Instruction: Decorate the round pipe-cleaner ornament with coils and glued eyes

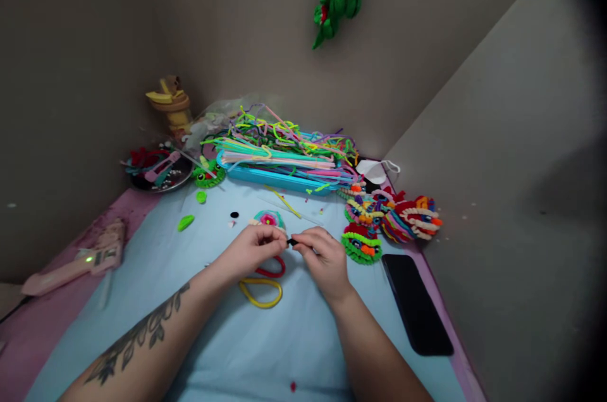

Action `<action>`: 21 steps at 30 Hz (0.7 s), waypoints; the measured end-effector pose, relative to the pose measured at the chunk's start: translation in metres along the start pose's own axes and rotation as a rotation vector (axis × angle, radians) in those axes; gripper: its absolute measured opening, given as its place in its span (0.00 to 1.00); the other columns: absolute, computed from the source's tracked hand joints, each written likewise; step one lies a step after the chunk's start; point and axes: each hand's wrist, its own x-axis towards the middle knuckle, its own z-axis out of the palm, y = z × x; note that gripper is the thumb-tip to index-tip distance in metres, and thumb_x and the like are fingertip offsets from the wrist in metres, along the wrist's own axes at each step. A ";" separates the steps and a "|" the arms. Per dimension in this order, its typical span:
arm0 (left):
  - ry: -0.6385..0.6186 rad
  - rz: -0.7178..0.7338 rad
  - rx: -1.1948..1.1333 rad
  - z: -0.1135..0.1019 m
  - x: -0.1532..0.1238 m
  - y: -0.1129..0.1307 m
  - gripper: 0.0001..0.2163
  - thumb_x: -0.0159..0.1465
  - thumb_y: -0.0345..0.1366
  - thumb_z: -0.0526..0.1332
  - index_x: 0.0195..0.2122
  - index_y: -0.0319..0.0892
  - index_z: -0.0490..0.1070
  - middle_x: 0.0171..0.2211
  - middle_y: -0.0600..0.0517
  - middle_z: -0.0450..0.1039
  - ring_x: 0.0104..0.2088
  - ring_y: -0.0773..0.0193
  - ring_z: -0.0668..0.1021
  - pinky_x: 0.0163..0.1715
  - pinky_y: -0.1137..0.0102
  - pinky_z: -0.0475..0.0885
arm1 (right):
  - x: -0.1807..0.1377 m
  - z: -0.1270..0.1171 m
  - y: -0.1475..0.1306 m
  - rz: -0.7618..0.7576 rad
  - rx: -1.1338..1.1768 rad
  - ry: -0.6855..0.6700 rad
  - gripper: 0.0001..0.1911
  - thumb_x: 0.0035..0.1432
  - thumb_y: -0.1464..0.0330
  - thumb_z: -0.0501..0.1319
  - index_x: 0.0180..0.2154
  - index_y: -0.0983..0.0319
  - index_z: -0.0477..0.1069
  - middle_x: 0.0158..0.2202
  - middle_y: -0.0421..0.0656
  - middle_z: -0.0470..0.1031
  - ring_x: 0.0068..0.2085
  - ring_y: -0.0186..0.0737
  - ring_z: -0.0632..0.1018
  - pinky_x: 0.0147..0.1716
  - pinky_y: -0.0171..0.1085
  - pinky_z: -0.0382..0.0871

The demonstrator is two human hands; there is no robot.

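Observation:
Both hands meet over the middle of the table. My left hand (pixel 263 245) pinches one end of a small black piece (pixel 291 242), and my right hand (pixel 323 258) pinches the other. It is too small to tell what the piece is. Below my left hand lie a red handle loop (pixel 274 268) and a yellow handle loop (pixel 262 294), like those of scissors; the blades are hidden. Just behind my fingers sits a round piece with pink, white and teal rings (pixel 269 220). A black disc (pixel 234 215) rests to its left.
A blue tray (pixel 279 179) heaped with pipe cleaners stands at the back. Colourful fuzzy figures (pixel 363 244) and a black phone (pixel 417 304) are on the right. To the left are a pink glue gun (pixel 102 256), a dark bowl (pixel 183 177) and a green frog-like face (pixel 208 173).

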 end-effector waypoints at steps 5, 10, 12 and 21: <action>0.003 0.021 0.021 -0.001 0.000 -0.001 0.11 0.56 0.42 0.63 0.25 0.39 0.71 0.24 0.54 0.66 0.24 0.68 0.67 0.23 0.73 0.64 | 0.000 -0.001 0.000 0.016 0.018 0.014 0.06 0.57 0.71 0.62 0.34 0.56 0.78 0.29 0.42 0.78 0.32 0.40 0.77 0.33 0.39 0.72; -0.025 0.032 0.011 -0.002 -0.001 -0.002 0.10 0.57 0.41 0.62 0.25 0.39 0.72 0.24 0.53 0.67 0.25 0.67 0.68 0.24 0.72 0.65 | 0.001 -0.001 -0.002 0.005 0.057 0.023 0.07 0.56 0.73 0.63 0.34 0.56 0.78 0.28 0.41 0.77 0.32 0.39 0.76 0.33 0.39 0.72; -0.029 0.047 0.032 -0.002 0.000 -0.001 0.10 0.57 0.41 0.62 0.25 0.40 0.72 0.24 0.53 0.67 0.24 0.68 0.68 0.23 0.72 0.64 | 0.001 0.000 -0.002 -0.004 0.065 0.024 0.08 0.56 0.74 0.63 0.34 0.56 0.79 0.28 0.41 0.77 0.32 0.39 0.76 0.33 0.38 0.71; 0.202 0.279 0.784 -0.006 -0.004 0.004 0.09 0.63 0.34 0.56 0.31 0.41 0.74 0.30 0.49 0.74 0.33 0.61 0.73 0.34 0.67 0.66 | 0.000 -0.002 0.007 -0.047 -0.110 -0.093 0.26 0.56 0.68 0.64 0.57 0.54 0.66 0.43 0.47 0.70 0.41 0.44 0.72 0.39 0.43 0.71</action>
